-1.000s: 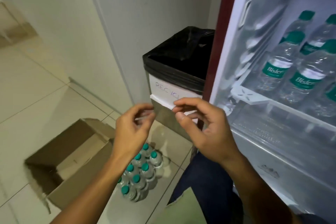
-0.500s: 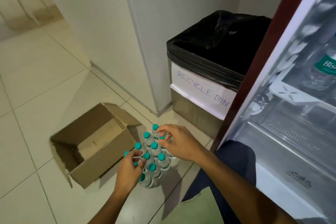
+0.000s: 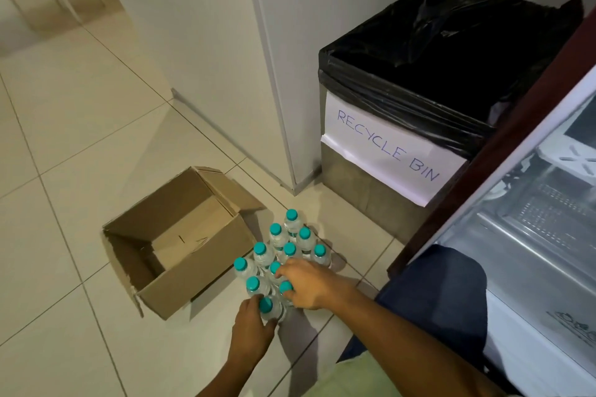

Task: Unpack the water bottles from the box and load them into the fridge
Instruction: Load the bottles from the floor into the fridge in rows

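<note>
Eleven teal-capped bottles (image 3: 276, 237) show on the floor (image 3: 80, 138). One open box (image 3: 180, 242), one bin (image 3: 412, 100), one fridge (image 3: 532, 235), two hands (image 3: 309, 284).

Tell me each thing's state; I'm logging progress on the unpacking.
cardboard box: open, empty, on floor.
water bottles: capped, upright, clustered beside box.
left hand: grips nearest bottle.
right hand: fingers curled on bottle caps.
recycle bin: lidless, black liner.
fridge: open.

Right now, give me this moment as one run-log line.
left hand: grips teal-capped clear plastic bottle | right hand: grips neighbouring bottle | brown cardboard box: open, no bottles
</note>
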`<action>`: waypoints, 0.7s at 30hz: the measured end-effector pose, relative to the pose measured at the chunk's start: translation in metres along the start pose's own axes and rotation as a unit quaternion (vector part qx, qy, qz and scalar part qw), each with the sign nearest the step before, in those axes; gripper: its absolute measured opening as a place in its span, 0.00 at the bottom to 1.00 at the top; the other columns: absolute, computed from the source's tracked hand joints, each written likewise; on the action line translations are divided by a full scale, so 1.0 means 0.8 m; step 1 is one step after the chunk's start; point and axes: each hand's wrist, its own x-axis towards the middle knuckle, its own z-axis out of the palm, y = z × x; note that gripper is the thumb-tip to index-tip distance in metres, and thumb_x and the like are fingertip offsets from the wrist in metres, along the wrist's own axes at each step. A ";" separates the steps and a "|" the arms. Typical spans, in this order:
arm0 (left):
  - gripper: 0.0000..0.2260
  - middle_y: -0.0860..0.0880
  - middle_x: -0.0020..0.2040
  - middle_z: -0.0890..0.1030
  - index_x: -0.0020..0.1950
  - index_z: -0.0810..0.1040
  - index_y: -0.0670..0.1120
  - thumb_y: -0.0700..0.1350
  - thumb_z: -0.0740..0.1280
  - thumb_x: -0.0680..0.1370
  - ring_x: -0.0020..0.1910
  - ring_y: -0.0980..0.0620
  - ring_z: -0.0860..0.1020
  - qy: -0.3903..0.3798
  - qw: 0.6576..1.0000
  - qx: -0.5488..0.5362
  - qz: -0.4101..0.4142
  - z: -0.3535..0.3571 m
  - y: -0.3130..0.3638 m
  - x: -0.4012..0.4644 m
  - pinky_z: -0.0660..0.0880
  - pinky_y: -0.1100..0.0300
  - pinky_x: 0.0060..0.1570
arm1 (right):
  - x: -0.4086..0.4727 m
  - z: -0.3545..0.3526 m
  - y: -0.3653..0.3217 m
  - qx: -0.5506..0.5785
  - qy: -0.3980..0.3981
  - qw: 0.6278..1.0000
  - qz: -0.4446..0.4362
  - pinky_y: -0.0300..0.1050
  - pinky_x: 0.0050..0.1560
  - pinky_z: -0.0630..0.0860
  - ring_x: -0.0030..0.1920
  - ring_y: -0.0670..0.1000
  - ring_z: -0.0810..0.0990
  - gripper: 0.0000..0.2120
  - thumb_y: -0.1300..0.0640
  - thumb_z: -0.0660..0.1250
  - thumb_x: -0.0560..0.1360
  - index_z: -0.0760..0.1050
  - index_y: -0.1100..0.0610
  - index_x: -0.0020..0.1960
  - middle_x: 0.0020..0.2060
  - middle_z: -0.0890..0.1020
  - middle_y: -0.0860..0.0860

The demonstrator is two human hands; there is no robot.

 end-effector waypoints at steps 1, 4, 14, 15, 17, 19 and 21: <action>0.28 0.48 0.71 0.72 0.73 0.66 0.48 0.50 0.72 0.76 0.68 0.51 0.72 -0.006 1.000 0.000 0.002 0.002 -0.001 0.002 0.70 0.58 0.66 | 0.003 0.004 0.001 -0.012 -0.013 1.000 0.007 0.55 0.61 0.76 0.63 0.58 0.76 0.21 0.55 0.66 0.80 0.70 0.54 0.72 0.67 0.74 0.55; 0.28 0.48 0.70 0.73 0.73 0.67 0.47 0.50 0.72 0.76 0.67 0.50 0.73 -0.016 1.000 -0.007 0.001 0.008 -0.005 0.010 0.71 0.57 0.66 | 0.012 0.014 0.002 -0.029 -0.027 0.999 0.022 0.56 0.60 0.77 0.60 0.59 0.77 0.18 0.56 0.66 0.79 0.73 0.55 0.68 0.63 0.76 0.57; 0.27 0.49 0.64 0.77 0.68 0.68 0.48 0.51 0.75 0.73 0.60 0.50 0.77 -0.006 0.998 -0.051 -0.034 0.027 -0.007 0.023 0.77 0.56 0.60 | 0.026 0.062 0.011 -0.062 -0.024 0.998 0.011 0.57 0.65 0.74 0.66 0.60 0.73 0.24 0.59 0.68 0.78 0.68 0.56 0.73 0.68 0.72 0.58; 0.27 0.49 0.64 0.77 0.68 0.68 0.49 0.51 0.75 0.73 0.59 0.50 0.77 -0.006 0.998 -0.055 -0.038 0.028 -0.007 0.024 0.77 0.56 0.59 | 0.026 0.064 0.013 -0.076 -0.021 0.997 0.004 0.57 0.65 0.75 0.67 0.60 0.73 0.25 0.60 0.68 0.78 0.67 0.56 0.74 0.69 0.72 0.58; 0.27 0.49 0.64 0.77 0.67 0.66 0.49 0.51 0.75 0.73 0.59 0.50 0.78 -0.008 0.997 -0.059 -0.043 0.031 -0.007 0.025 0.78 0.55 0.59 | 0.024 0.067 0.017 -0.103 -0.008 0.995 -0.010 0.57 0.63 0.76 0.65 0.61 0.74 0.25 0.62 0.68 0.77 0.67 0.56 0.73 0.68 0.72 0.58; 0.27 0.49 0.65 0.76 0.67 0.65 0.49 0.50 0.75 0.74 0.59 0.49 0.78 -0.008 0.997 -0.062 -0.050 0.034 -0.008 0.026 0.77 0.55 0.59 | 0.022 0.066 0.020 -0.128 0.003 0.991 -0.028 0.57 0.61 0.77 0.64 0.61 0.76 0.24 0.64 0.68 0.77 0.68 0.58 0.71 0.66 0.74 0.59; 0.26 0.49 0.64 0.76 0.67 0.66 0.49 0.50 0.74 0.74 0.59 0.50 0.77 -0.005 0.997 -0.057 -0.054 0.036 -0.010 0.026 0.77 0.56 0.59 | 0.021 0.065 0.024 -0.147 0.009 0.988 -0.041 0.56 0.59 0.77 0.62 0.61 0.77 0.21 0.64 0.67 0.78 0.68 0.59 0.69 0.65 0.76 0.60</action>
